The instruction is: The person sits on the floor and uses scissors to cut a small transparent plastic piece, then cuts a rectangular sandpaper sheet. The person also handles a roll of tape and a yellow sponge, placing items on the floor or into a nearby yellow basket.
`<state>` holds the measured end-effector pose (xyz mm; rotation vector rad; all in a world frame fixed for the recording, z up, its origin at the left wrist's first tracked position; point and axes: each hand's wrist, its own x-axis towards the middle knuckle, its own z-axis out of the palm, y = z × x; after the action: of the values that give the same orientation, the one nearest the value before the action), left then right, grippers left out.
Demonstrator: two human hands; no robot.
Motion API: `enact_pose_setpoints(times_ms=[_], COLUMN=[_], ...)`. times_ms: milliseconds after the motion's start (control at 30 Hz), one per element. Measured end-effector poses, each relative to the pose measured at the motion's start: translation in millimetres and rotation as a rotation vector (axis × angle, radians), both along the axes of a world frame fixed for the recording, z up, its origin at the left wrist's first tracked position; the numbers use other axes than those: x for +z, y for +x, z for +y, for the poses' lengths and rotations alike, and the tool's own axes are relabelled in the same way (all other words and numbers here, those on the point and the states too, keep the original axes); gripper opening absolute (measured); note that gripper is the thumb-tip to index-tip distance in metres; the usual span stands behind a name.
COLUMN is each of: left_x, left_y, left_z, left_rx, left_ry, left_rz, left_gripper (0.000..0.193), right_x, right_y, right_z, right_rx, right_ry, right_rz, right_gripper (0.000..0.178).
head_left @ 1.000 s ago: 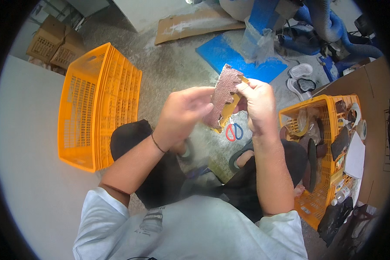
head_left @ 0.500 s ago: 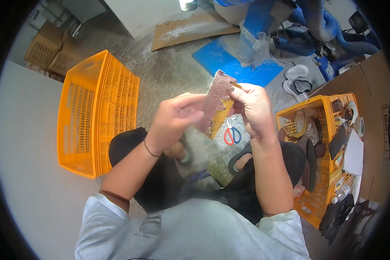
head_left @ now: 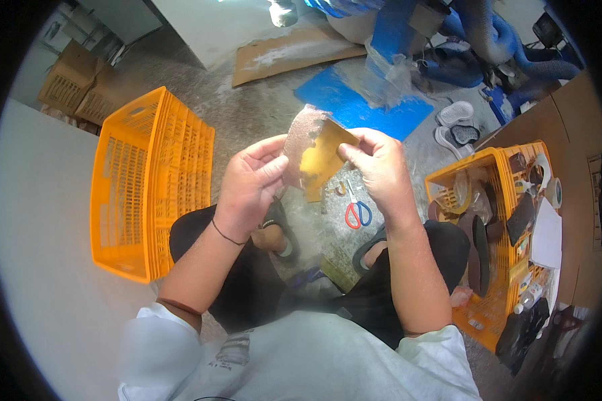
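Observation:
Both my hands hold a flat piece in front of me. It has a golden-yellow face (head_left: pixel 328 157) and a gritty pinkish-brown layer (head_left: pixel 303 134) along its left side, and the border between them is ragged. My left hand (head_left: pixel 249 175) pinches the gritty side between thumb and fingers. Closed on the upper right edge of the yellow part is my right hand (head_left: pixel 383 170), thumb on top. Below the piece, a pair of scissors (head_left: pixel 358 214) with one red and one blue handle lies on the floor between my feet.
Stacked orange crates (head_left: pixel 155 187) stand at my left. On my right, another orange crate (head_left: pixel 485 311) holds dark pads, tape rolls and scraps. Ahead lie a blue sheet (head_left: pixel 341 100), flattened cardboard (head_left: pixel 294 55) and white shoes (head_left: pixel 456 112), with blue hoses (head_left: pixel 495 40) beyond.
The piece has turned so its yellow face shows much more, with less of the gritty layer in sight. My left hand has shifted left and now pinches its edge.

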<state>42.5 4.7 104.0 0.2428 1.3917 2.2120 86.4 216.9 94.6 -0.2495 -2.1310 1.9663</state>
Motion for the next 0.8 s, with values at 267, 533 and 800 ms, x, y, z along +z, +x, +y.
enact_pose_setpoints(times_ms=[267, 533, 800], left_x=[5.7, 17.3, 6.3], left_y=[-1.4, 8.6, 3.9], left_z=[-3.0, 5.0, 1.1], left_rx=[-0.096, -0.158, -0.132], left_ry=[-0.013, -0.018, 0.137], left_rz=[-0.099, 0.052, -0.135], left_gripper=[0.034, 0.04, 0.041], right_x=[23.5, 5.5, 11.5], right_y=[18.1, 18.9, 25.4], right_z=[-0.1, -27.4, -33.7], right_rx=[-0.234, 0.075, 0.075], right_ry=[0.274, 0.609, 0.656], right_rz=[0.437, 0.544, 0.44], right_gripper=[0.04, 0.039, 0.039])
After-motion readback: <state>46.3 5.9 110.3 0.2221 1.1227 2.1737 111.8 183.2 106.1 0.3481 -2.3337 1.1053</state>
